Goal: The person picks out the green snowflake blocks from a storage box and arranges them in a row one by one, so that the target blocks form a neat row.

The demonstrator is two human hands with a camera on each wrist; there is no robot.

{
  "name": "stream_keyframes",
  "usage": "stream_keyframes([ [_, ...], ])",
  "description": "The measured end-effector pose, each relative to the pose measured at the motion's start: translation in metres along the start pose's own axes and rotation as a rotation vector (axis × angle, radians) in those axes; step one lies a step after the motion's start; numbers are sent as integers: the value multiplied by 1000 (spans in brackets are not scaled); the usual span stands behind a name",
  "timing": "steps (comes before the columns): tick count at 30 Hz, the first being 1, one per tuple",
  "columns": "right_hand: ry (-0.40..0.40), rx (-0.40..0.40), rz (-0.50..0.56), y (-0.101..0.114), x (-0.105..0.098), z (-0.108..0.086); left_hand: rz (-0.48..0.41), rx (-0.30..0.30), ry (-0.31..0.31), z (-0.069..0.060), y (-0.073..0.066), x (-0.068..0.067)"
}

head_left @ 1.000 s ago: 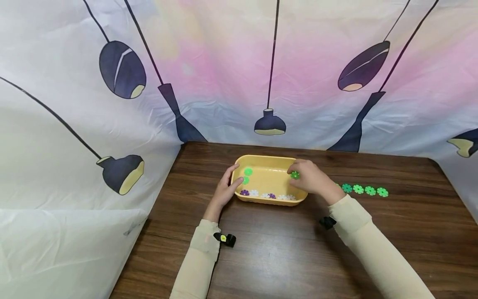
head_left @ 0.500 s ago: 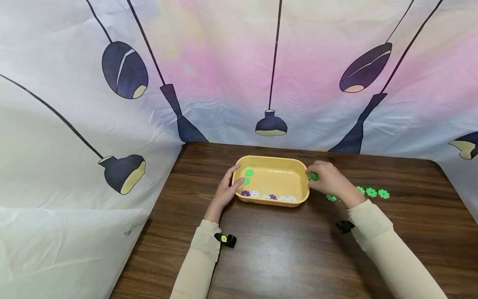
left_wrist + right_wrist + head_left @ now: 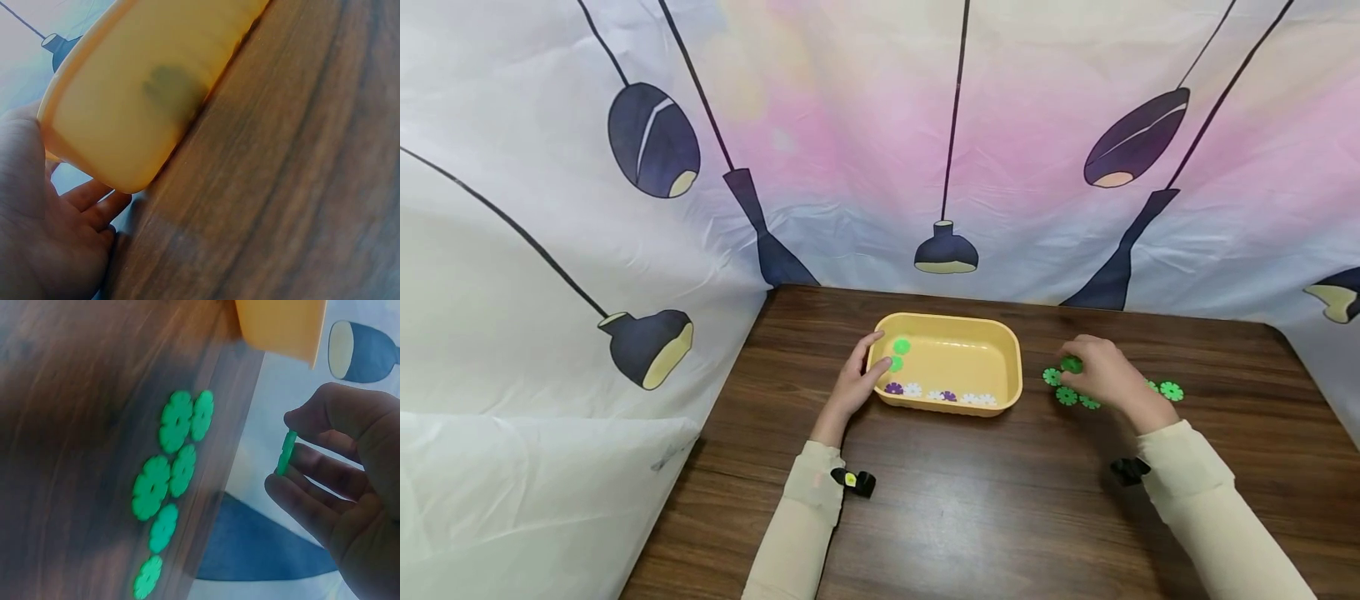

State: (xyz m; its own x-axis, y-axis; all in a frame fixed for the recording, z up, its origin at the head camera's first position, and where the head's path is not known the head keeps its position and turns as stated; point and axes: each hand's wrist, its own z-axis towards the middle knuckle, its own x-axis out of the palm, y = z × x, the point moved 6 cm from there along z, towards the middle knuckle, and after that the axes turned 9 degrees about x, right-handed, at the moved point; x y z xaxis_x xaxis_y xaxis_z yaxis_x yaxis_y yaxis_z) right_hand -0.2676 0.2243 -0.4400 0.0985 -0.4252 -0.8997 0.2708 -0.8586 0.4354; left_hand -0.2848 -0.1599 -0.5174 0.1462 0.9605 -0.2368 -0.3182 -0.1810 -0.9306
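Note:
My left hand (image 3: 852, 385) grips the left end of a yellow plastic basin (image 3: 962, 362), thumb over the rim and fingers outside the wall. In the left wrist view the fingers lie along the basin's outer corner (image 3: 119, 175). Between the thumb and fingers of my right hand (image 3: 1108, 379) is a green flower-shaped plastic disc (image 3: 287, 453), seen edge-on in the right wrist view. It hovers above several green flower discs (image 3: 151, 487) lying in two rows on the table. In the head view, the hand partly covers these rows.
Inside the basin lie two light green discs (image 3: 901, 346) at the left, and several white and purple discs (image 3: 949, 397) along the near side. The brown wooden table (image 3: 955, 500) ends at a printed cloth backdrop (image 3: 865, 208) behind and at the left.
The right hand has carried the green disc out of the basin, over its right rim and rightward above the rows of discs. My left hand stays on the basin.

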Motion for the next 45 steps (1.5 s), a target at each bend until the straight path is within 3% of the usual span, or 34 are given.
stream_keyframes([
  [3,4,3,1,-6,-2,-3,14,-11,10,0,-2,0],
  [10,1,7,8,-23,-2,-13,2,-5,19,-6,-39,-1],
  [26,23,90,19,-60,12,-35,-4,-24,19,-7,-39,-1],
  [45,47,133,-14,-75,17,-44,-8,-22,25,-6,-40,-1],
])
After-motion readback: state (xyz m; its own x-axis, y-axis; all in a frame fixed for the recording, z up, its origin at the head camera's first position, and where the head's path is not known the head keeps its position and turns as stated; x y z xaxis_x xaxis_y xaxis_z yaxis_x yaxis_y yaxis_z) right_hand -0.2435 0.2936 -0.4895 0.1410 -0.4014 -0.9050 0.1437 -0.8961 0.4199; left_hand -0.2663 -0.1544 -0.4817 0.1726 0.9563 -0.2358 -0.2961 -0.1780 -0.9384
